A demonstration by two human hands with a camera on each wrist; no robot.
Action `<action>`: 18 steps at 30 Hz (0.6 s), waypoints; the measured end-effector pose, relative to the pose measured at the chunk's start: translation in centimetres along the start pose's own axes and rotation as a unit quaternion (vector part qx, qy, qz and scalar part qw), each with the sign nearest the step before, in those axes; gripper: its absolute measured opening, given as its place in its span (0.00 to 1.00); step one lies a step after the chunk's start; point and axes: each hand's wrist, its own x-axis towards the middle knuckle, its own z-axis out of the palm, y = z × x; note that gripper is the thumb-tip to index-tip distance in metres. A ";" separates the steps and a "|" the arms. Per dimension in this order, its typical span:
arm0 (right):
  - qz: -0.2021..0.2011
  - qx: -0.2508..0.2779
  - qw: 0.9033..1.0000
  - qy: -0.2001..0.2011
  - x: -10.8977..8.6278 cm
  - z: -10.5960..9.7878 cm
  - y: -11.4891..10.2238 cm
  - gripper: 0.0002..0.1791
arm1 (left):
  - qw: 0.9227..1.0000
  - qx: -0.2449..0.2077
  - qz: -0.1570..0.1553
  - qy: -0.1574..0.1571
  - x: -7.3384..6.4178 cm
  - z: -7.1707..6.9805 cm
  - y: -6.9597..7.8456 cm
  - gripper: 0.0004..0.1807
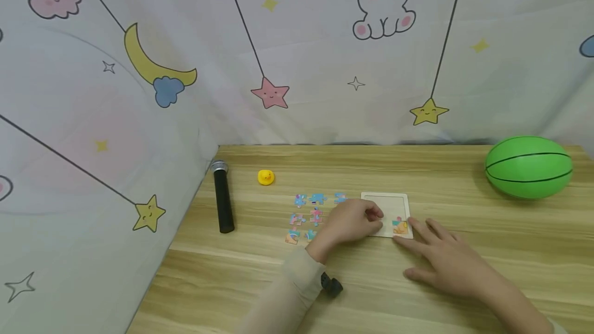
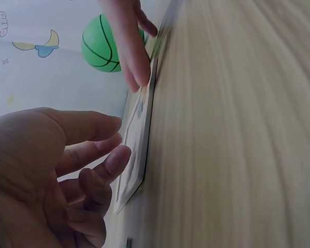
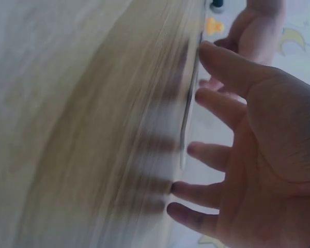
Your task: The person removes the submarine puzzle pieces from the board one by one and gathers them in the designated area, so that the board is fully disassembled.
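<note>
A square, pale puzzle tray (image 1: 387,203) with a raised rim lies on the table. One puzzle piece (image 1: 400,226), orange and teal, sits in its near right corner. Over the tray's left side is my left hand (image 1: 353,219), fingers loosely bent and nothing visible between thumb and fingertips in the left wrist view. My right hand (image 1: 447,259) is spread, its fingertips right at the tray's near right corner. Left of the tray lie several loose jigsaw pieces (image 1: 317,199), blue, pink and orange; the left hand and forearm cover part of that area.
A black microphone (image 1: 224,200) lies at the table's left edge, near a small yellow rubber duck (image 1: 266,177). At the back right rests a green ball (image 1: 529,167) with black lines. A printed cloth (image 1: 315,55) hangs behind the wooden table (image 1: 223,282).
</note>
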 end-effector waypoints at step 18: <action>0.000 0.003 1.000 0.001 -0.1 0.1 -0.5 0.38 | 0.999 0.023 -0.032 -0.012 1.9 2.1 2.1 0.08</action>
